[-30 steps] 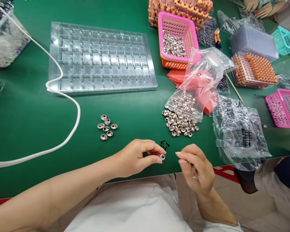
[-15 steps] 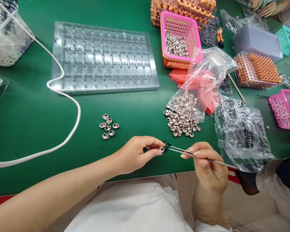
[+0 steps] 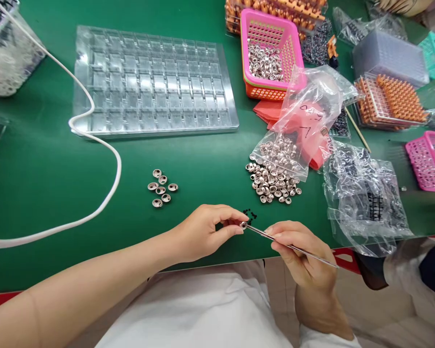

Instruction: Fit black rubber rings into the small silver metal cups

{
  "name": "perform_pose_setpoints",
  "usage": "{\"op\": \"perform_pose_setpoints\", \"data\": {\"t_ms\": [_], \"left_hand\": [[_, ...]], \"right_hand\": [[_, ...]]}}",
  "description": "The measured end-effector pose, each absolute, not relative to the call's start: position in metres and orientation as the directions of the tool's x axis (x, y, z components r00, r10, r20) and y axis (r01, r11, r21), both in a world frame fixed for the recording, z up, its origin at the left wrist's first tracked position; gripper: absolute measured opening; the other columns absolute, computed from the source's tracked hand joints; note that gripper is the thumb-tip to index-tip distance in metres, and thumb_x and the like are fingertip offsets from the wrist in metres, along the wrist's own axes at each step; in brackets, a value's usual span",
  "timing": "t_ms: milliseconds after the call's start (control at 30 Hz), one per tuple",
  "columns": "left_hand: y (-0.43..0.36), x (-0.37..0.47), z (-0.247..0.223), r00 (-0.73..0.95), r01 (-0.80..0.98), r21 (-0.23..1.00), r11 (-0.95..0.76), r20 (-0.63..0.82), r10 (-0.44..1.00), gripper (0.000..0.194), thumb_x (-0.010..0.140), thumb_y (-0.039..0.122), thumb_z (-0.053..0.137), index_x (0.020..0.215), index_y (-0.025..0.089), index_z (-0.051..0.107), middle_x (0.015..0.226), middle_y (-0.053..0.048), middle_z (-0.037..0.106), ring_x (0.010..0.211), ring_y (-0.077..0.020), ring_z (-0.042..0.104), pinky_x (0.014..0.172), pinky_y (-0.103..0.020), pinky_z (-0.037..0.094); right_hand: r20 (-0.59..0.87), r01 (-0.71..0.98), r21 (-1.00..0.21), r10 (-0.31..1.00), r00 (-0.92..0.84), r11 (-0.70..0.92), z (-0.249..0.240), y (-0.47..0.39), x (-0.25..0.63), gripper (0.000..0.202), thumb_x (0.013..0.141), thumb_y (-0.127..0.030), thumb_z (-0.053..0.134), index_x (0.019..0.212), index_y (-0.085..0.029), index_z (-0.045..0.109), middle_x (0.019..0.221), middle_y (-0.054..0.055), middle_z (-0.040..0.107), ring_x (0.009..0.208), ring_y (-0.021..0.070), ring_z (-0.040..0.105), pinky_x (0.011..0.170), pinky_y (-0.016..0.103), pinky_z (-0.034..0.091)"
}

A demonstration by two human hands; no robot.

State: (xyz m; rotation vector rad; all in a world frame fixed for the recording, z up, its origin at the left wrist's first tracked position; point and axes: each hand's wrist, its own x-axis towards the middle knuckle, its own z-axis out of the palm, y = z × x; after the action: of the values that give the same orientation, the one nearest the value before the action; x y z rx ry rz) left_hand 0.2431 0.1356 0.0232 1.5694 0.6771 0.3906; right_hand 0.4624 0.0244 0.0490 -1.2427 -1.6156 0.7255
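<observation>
Between thumb and forefinger, my left hand (image 3: 212, 231) pinches a small silver ring-like part (image 3: 243, 225). My right hand (image 3: 304, 249) grips metal tweezers (image 3: 293, 247), whose tips touch or nearly touch that part; whether they hold anything is too small to tell. Tiny black pieces (image 3: 253, 214) lie on the green table (image 3: 203, 169) just behind the tips. A heap of silver parts (image 3: 273, 186) sits behind my right hand, partly under a clear plastic bag (image 3: 311, 104). Several more silver parts (image 3: 161, 190) lie apart, left of the heap.
A clear compartment tray (image 3: 154, 82) stands behind, with a white cord (image 3: 118, 166) at its left. A pink basket (image 3: 297, 53) of silver parts is at the back. Plastic bags (image 3: 369, 203) and orange parts (image 3: 402, 101) lie right. Another person's hand (image 3: 402, 6) shows top right.
My right hand has moved the tweezers left, and their tips have closed together and come up to the silver part. My left hand has stayed nearly still.
</observation>
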Motion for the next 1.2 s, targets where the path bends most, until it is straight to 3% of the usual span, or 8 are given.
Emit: {"op": "perform_pose_setpoints", "data": {"t_ms": [500,800,1200], "left_hand": [[0.135,0.243,0.018,0.777,0.164,0.984,-0.071,-0.084,0.623,0.023,0.093,0.026,0.06,0.109,0.017,0.075,0.088,-0.005,0.074,0.076,-0.0144,0.066,0.069,-0.022,0.051],[0.137,0.243,0.03,0.764,0.217,0.976,0.02,-0.183,0.619,0.022,0.091,0.024,0.063,0.107,0.016,0.076,0.088,-0.004,0.075,0.076,-0.0136,0.067,0.07,-0.022,0.052],[0.138,0.243,0.032,0.747,0.243,0.965,0.098,-0.251,0.615,0.021,0.089,0.026,0.067,0.105,0.016,0.077,0.089,-0.003,0.076,0.077,-0.0135,0.068,0.071,-0.021,0.052]], "right_hand": [[0.299,0.436,-0.855,0.954,-0.03,0.282,0.05,0.025,0.46,0.032,0.087,-0.002,0.064,0.112,-0.022,0.066,0.098,0.007,0.074,0.091,0.0205,0.073,0.068,0.031,0.063],[0.361,0.464,-0.813,0.93,-0.074,0.352,0.052,0.025,0.459,0.042,0.085,0.003,0.064,0.119,-0.021,0.064,0.099,0.007,0.073,0.091,0.02,0.073,0.07,0.032,0.064],[0.402,0.492,-0.788,0.915,-0.046,0.371,0.052,0.025,0.457,0.036,0.088,-0.002,0.062,0.117,-0.022,0.064,0.094,0.006,0.074,0.086,0.0192,0.074,0.066,0.03,0.064]]}}
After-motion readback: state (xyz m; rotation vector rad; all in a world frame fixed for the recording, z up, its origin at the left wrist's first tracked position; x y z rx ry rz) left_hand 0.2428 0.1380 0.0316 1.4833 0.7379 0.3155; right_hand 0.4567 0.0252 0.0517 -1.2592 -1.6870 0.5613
